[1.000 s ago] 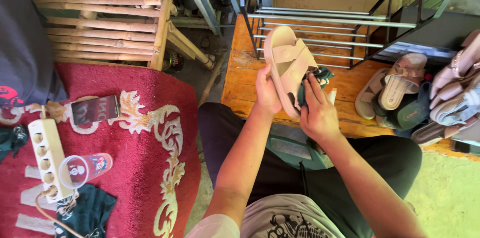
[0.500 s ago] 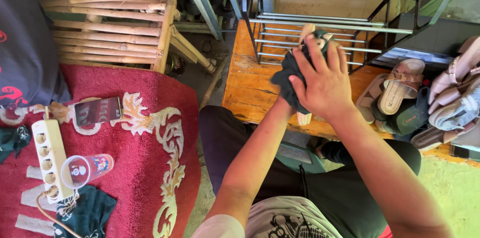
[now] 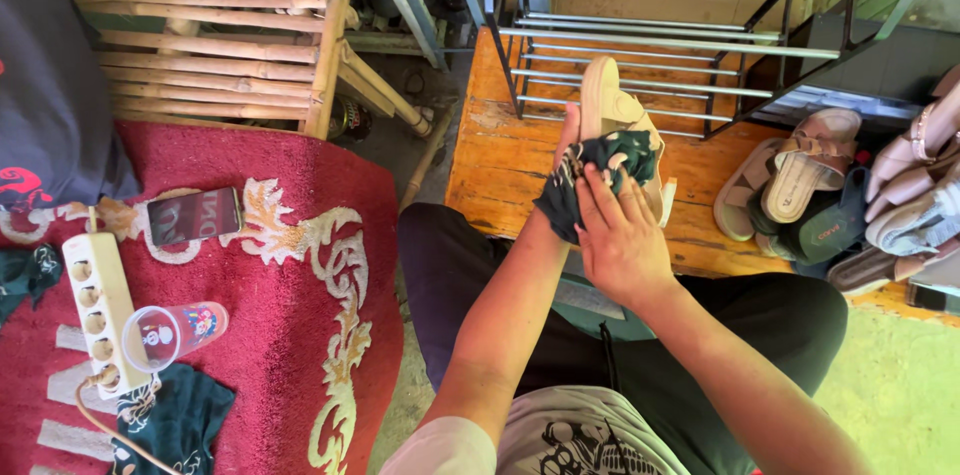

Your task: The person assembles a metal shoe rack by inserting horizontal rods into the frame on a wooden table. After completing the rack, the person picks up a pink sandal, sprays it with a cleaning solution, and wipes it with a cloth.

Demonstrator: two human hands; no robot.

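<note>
- We see the right hand (image 3: 622, 240) spread flat, its fingers pressing a dark green patterned cloth (image 3: 598, 175) against a pale beige slip-on sandal (image 3: 612, 113).
- The sandal stands on edge, toe up, held above the orange wooden bench (image 3: 500, 160) and in front of the lower bars of the black metal shoe rack (image 3: 660, 30).
- The left hand (image 3: 568, 140) is mostly hidden behind cloth and sandal; only fingertips show at the sandal's left edge, so it appears to grip the sandal from behind, though we cannot be sure how firmly.
- The cloth drapes over the sandal's middle and hangs down toward the left wrist.
- To the right on the bench lies a heap of other sandals (image 3: 800, 185), brown, pink and dark green, piled against one another.
- On the left a red carpet with a cream scroll pattern (image 3: 290, 265) carries a dark smartphone (image 3: 192, 217), a white power strip (image 3: 96, 310) and a clear plastic cup lying on its side (image 3: 172, 333), the cup touching the strip.
- Another dark green rag (image 3: 175, 420) lies just below the cup.
- A bamboo slatted frame (image 3: 210, 35) sits beyond the carpet.
- Our view also takes in the person's black trousers (image 3: 700, 355) below the hands.
</note>
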